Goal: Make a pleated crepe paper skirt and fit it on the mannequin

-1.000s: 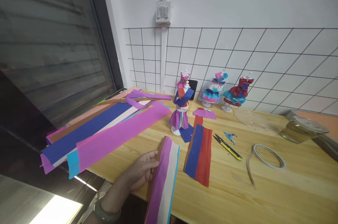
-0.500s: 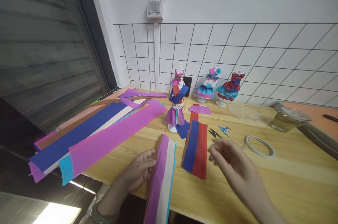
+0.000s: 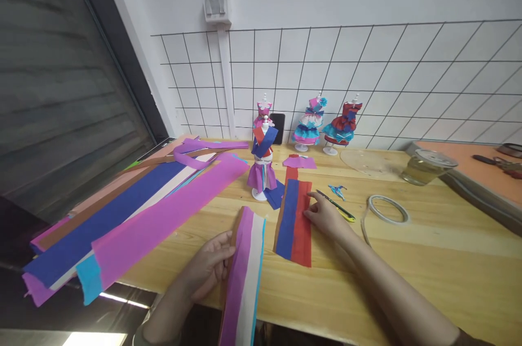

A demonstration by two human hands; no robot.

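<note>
Between the thumb and fingers of my left hand (image 3: 212, 261) is a folded stack of crepe paper (image 3: 244, 270), striped brown, purple, white and light blue. It hangs past the table's front edge. My right hand (image 3: 324, 214) reaches over the table, thumb and index finger apart, its fingertips touching the right edge of a second crepe paper piece (image 3: 293, 223) in brown, blue and red, which lies flat. Scissors with yellow handles (image 3: 342, 212) lie partly behind that hand. Just beyond stands a small dress form (image 3: 262, 166) wearing purple, red and blue paper.
Long crepe paper strips (image 3: 163, 215) spread over the left side. Several dressed mini forms, such as a red and blue one (image 3: 345, 124), stand by the wall. A tape roll (image 3: 388, 221), a lidded cup (image 3: 428, 167) and an orange mat (image 3: 485, 174) are at right.
My right hand has moved forward and left, to the edge of the blue and red paper. My left hand keeps its hold on the striped crepe paper. The camera view has shifted slightly.
</note>
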